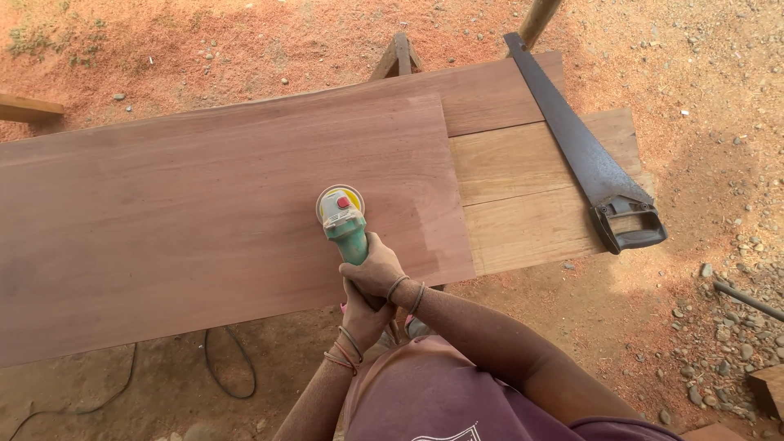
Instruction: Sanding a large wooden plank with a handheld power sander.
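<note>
A wide reddish-brown wooden board [204,212] lies across paler planks [531,196]. A green angle grinder [345,220] with a yellow guard and a red button rests its disc on the board near its front right part. My right hand [377,269] grips the grinder's green body from above. My left hand [363,314] holds the tool's rear end just below the right hand, at the board's front edge. Both wrists wear thin bracelets.
A hand saw [584,151] with a dark blade and black handle lies on the paler planks at the right. A black power cord [224,367] loops on the sawdust-covered ground below the board. Stones scatter at the right, and a wooden support [398,55] stands behind the board.
</note>
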